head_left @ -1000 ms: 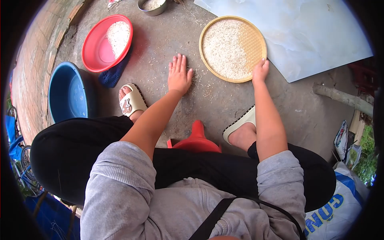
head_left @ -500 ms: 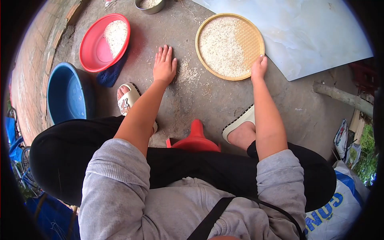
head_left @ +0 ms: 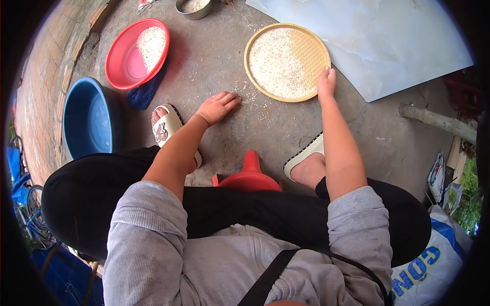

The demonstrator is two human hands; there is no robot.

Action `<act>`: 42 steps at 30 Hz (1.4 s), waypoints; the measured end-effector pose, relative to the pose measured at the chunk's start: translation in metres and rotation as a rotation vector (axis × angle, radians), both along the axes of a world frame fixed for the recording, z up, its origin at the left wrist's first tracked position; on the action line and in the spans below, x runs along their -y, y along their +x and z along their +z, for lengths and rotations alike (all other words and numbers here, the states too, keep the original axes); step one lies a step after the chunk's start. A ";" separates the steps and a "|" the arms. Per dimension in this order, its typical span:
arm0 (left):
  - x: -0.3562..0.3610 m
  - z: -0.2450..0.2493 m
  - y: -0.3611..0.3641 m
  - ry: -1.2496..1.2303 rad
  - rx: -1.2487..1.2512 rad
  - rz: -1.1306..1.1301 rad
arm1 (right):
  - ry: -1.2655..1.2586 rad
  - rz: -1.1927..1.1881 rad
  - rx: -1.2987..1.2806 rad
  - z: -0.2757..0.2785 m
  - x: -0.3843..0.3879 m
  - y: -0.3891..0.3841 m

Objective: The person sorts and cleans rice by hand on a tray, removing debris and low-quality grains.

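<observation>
My right hand [head_left: 326, 84] grips the lower right rim of a round woven tray [head_left: 312, 45], thumb over the edge. White grains like rice [head_left: 278, 64] cover the tray's left and middle part, and the weave shows bare at the upper right. Low over the concrete, my left hand [head_left: 218, 107] has its fingers curled together and pointing down at the floor. What lies under those fingers is hidden. Loose grains [head_left: 251, 97] are scattered on the floor just beside its fingertips, between hand and tray.
A red basin [head_left: 116, 61] holding white grains rests tilted on a dark blue cloth [head_left: 145, 94]. Near it are a blue basin [head_left: 94, 120] and a metal bowl [head_left: 195, 14] with grains. A pale marbled sheet [head_left: 377, 46] lies right of the tray, and a red stool [head_left: 250, 178] stands between my feet.
My left hand was flat on the floor with fingers spread; it has drawn back toward me, turned and curled over the loose grains. The tray has shifted slightly left in view, still held.
</observation>
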State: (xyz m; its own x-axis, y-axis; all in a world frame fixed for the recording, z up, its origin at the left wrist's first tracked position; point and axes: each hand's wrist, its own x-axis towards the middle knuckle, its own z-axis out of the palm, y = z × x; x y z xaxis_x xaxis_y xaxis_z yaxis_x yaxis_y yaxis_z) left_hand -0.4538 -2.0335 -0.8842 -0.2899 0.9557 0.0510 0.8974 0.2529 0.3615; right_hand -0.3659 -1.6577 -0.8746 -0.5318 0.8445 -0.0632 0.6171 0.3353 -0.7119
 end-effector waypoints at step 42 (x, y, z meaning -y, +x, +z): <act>-0.025 0.063 -0.153 0.943 1.450 1.234 | -1.173 -0.269 -0.847 0.056 0.133 -0.099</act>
